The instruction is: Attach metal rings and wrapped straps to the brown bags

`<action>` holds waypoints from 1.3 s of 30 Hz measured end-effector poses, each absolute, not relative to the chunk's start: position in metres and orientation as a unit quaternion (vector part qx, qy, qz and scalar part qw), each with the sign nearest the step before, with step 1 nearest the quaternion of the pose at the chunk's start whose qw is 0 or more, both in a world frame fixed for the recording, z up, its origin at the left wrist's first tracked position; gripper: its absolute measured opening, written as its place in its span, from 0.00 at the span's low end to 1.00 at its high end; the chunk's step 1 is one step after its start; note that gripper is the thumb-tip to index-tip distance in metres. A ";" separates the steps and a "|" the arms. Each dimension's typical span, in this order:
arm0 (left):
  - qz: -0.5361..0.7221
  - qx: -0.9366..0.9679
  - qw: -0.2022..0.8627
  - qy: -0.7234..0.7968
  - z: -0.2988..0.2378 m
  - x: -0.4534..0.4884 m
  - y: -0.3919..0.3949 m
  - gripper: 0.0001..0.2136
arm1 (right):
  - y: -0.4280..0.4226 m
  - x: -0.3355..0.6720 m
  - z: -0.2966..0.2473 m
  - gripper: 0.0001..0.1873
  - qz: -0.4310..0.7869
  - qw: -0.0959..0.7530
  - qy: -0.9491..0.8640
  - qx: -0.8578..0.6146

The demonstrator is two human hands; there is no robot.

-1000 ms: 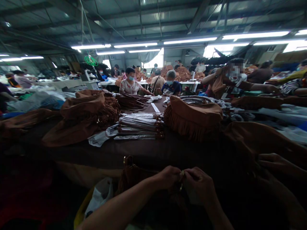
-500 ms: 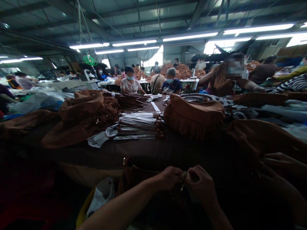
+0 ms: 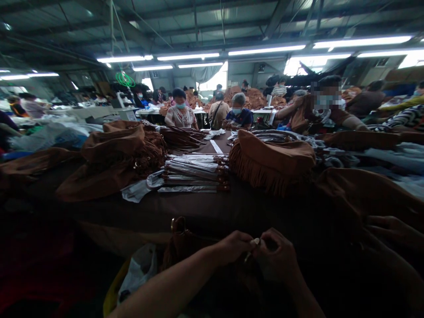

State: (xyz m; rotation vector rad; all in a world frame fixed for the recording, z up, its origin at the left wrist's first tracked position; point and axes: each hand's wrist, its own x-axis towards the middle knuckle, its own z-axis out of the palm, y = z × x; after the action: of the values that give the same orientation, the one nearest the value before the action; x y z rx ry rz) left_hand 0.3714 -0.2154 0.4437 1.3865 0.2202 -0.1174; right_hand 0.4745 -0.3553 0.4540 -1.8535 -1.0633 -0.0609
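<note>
Left grip: the pale piece [image 3: 256, 241] is pinched at the fingertips of the left hand [image 3: 233, 247].
Right grip: the fingertips of the right hand [image 3: 277, 253] are drawn in just beside it; whether anything is pinched there cannot be told.
Pale piece, place: it is held between the hands, near the front edge of the table [image 3: 198, 210].
Slip risk: being so small, it could be dropped into the dark material below if the left pinch is loosened.
Misfit risk: the metal fitting [image 3: 247, 257] could be twisted or misjudged, since the work is deeply shaded.
Metal fitting, axis: it is slanted from upper right to lower left, below the fingertips.
Pale piece, direction: its long axis cannot be made out.
Brown bag [image 3: 186, 244], axis: its visible upper edge is laid roughly left to right, with a brass ring [image 3: 172, 224] held upright at the left end.
</note>
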 end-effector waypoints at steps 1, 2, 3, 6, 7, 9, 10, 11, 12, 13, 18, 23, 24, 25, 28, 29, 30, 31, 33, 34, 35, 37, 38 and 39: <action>-0.067 0.630 0.769 0.087 0.447 0.370 -0.214 0.26 | -0.355 0.475 0.454 0.04 -0.016 0.487 -0.427 -0.762; -0.076 0.622 0.776 0.074 0.450 0.368 -0.211 0.25 | -0.354 0.475 0.454 0.03 -0.007 0.494 -0.417 -0.763; -0.077 0.617 0.781 0.066 0.453 0.366 -0.209 0.25 | -0.354 0.475 0.454 0.03 0.002 0.502 -0.405 -0.764; -0.065 0.605 0.791 0.058 0.461 0.362 -0.205 0.25 | -0.354 0.475 0.454 0.05 0.054 0.528 -0.369 -0.763; -0.061 0.599 0.796 0.055 0.461 0.362 -0.205 0.26 | -0.354 0.475 0.454 0.07 0.081 0.536 -0.357 -0.760; -0.054 0.587 0.807 0.046 0.461 0.361 -0.204 0.26 | -0.354 0.475 0.453 0.13 0.141 0.551 -0.339 -0.750; -0.050 0.580 0.812 0.042 0.459 0.361 -0.204 0.25 | -0.354 0.475 0.453 0.16 0.172 0.556 -0.333 -0.742; -0.045 0.576 0.815 0.038 0.458 0.361 -0.204 0.25 | -0.354 0.475 0.453 0.19 0.200 0.560 -0.331 -0.733; -0.040 0.575 0.817 0.036 0.456 0.361 -0.205 0.25 | -0.354 0.474 0.454 0.20 0.224 0.563 -0.330 -0.724; -0.038 0.575 0.817 0.034 0.455 0.361 -0.205 0.24 | -0.354 0.473 0.454 0.20 0.243 0.565 -0.331 -0.716; -0.055 0.576 0.815 0.020 0.455 0.360 -0.204 0.24 | -0.355 0.470 0.464 0.18 0.295 0.558 -0.348 -0.694; -0.112 0.577 0.809 0.027 0.455 0.358 -0.195 0.23 | -0.352 0.468 0.462 0.17 0.270 0.523 -0.396 -0.705; -0.128 0.579 0.805 0.022 0.454 0.358 -0.192 0.24 | -0.351 0.468 0.460 0.16 0.258 0.518 -0.405 -0.708; -0.143 0.581 0.801 0.014 0.454 0.358 -0.190 0.24 | -0.349 0.468 0.458 0.14 0.249 0.517 -0.412 -0.708; -0.172 0.589 0.790 -0.011 0.455 0.359 -0.185 0.25 | -0.345 0.469 0.457 0.12 0.240 0.511 -0.436 -0.701; -0.174 0.595 0.784 -0.019 0.456 0.360 -0.185 0.25 | -0.345 0.471 0.458 0.12 0.242 0.508 -0.444 -0.698; -0.175 0.604 0.777 -0.027 0.457 0.359 -0.185 0.25 | -0.344 0.473 0.460 0.11 0.245 0.504 -0.451 -0.695; -0.173 0.615 0.769 -0.035 0.458 0.359 -0.186 0.25 | -0.345 0.475 0.463 0.11 0.252 0.498 -0.459 -0.691; -0.164 0.638 0.751 -0.054 0.460 0.358 -0.188 0.25 | -0.347 0.479 0.469 0.11 0.270 0.485 -0.473 -0.684; -0.161 0.652 0.739 -0.061 0.460 0.357 -0.190 0.24 | -0.348 0.481 0.472 0.11 0.281 0.478 -0.478 -0.681; -0.161 0.670 0.722 -0.063 0.461 0.358 -0.192 0.22 | -0.350 0.482 0.475 0.11 0.291 0.471 -0.484 -0.678; -0.173 0.728 0.661 -0.057 0.463 0.360 -0.195 0.16 | -0.353 0.482 0.478 0.12 0.312 0.458 -0.492 -0.671; -0.182 0.764 0.617 -0.051 0.463 0.362 -0.196 0.12 | -0.354 0.481 0.479 0.12 0.317 0.452 -0.495 -0.671; -0.187 0.797 0.573 -0.046 0.464 0.364 -0.198 0.11 | -0.355 0.480 0.478 0.12 0.315 0.450 -0.490 -0.677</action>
State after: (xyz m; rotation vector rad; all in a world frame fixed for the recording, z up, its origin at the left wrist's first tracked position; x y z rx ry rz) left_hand 0.3642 -0.1977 0.4643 1.8675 -0.1074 -0.4390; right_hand 0.4796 -0.3548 0.4780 -1.6737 -1.2116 0.7794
